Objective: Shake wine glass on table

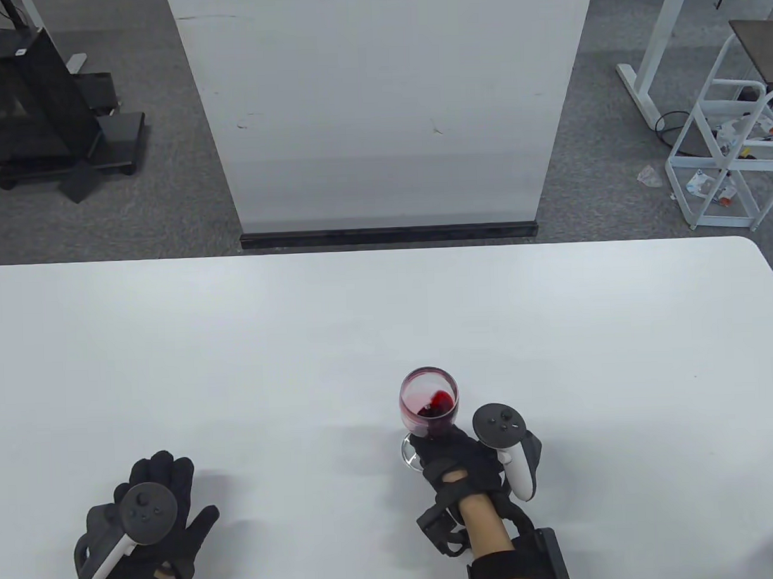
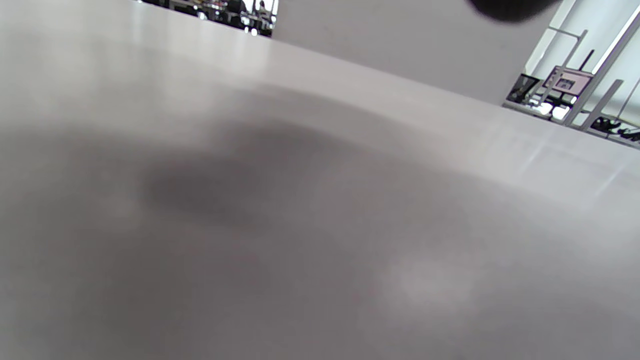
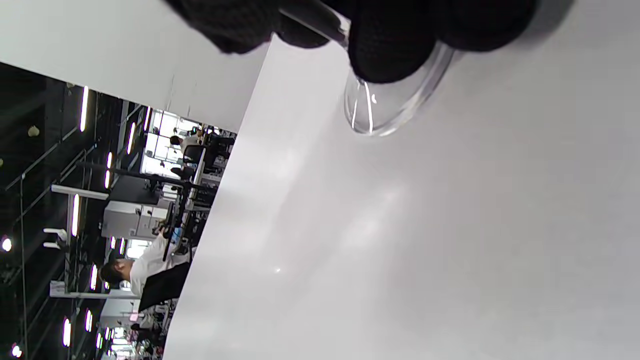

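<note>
Gloved and palm down, the left hand (image 1: 148,532) lies flat near the table's (image 1: 300,343) near edge toward its left end, fingers spread and holding nothing; in the left wrist view only a dark fingertip shows at the top edge above blurred white tabletop. Right of it, also close to the near edge and about midway along, the right hand (image 1: 459,464) grips the wine glass (image 1: 428,405) low on its stem. In the right wrist view its fingers (image 3: 390,45) close around the stem just above the clear foot (image 3: 390,110). Whether the foot sits flat on the surface or is lifted cannot be told. Red wine (image 1: 436,407) sits in the bowl, piled toward one side.

White tabletop runs bare from the glass to the far edge and to the rounded far right corner, and between the two hands. Beyond the far edge stands a tall white panel (image 1: 380,106) on a black base, well apart from the glass. On the floor past the far left corner is black equipment (image 1: 38,112); past the far right corner, a white metal frame (image 1: 730,151).
</note>
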`<action>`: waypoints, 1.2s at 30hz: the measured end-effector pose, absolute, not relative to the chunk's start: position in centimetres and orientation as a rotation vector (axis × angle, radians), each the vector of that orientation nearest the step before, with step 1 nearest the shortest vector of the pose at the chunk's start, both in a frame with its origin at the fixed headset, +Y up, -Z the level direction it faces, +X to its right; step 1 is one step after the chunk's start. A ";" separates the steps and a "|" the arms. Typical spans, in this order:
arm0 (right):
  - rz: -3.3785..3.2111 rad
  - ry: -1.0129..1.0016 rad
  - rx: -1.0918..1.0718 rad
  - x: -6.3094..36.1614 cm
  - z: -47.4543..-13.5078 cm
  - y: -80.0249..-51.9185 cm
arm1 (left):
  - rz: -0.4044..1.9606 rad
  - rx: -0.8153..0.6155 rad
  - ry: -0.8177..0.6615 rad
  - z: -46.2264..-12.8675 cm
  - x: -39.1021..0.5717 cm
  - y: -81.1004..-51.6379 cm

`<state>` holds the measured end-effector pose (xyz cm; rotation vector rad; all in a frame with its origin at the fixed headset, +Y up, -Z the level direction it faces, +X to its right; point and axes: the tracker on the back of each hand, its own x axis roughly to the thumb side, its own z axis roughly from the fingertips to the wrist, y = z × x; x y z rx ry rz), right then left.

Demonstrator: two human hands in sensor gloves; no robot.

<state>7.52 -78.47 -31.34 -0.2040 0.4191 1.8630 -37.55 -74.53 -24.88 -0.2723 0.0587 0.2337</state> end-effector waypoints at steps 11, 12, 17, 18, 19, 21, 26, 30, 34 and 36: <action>1.818 0.521 -0.154 8.2 -31.6 -78.1 | 0.228 -0.266 0.059 -24.8 -37.5 -74.5; 1.854 0.529 -0.148 8.3 -31.6 -78.0 | 0.233 -0.261 0.058 -24.8 -37.6 -74.4; 1.854 0.453 -0.170 7.7 -31.4 -78.3 | 0.233 -0.268 0.060 -24.8 -37.6 -74.5; 1.851 0.485 -0.153 7.7 -31.5 -78.0 | 0.231 -0.268 0.059 -24.8 -37.5 -74.5; 1.871 0.498 -0.152 7.7 -31.6 -77.9 | 0.232 -0.266 0.058 -24.8 -37.5 -74.4; 1.942 0.458 -0.174 7.9 -31.5 -77.7 | 0.235 -0.258 0.059 -24.8 -37.6 -74.4; 1.913 0.464 -0.163 7.5 -31.5 -77.7 | 0.233 -0.263 0.061 -24.8 -37.6 -74.4; 2.010 0.401 -0.215 7.6 -31.4 -77.6 | 0.233 -0.263 0.061 -24.8 -37.6 -74.4; 1.881 0.482 -0.168 7.6 -31.5 -77.8 | 0.231 -0.268 0.061 -24.8 -37.6 -74.4; 1.902 0.490 -0.170 8.0 -31.6 -77.8 | 0.233 -0.266 0.061 -24.8 -37.6 -74.4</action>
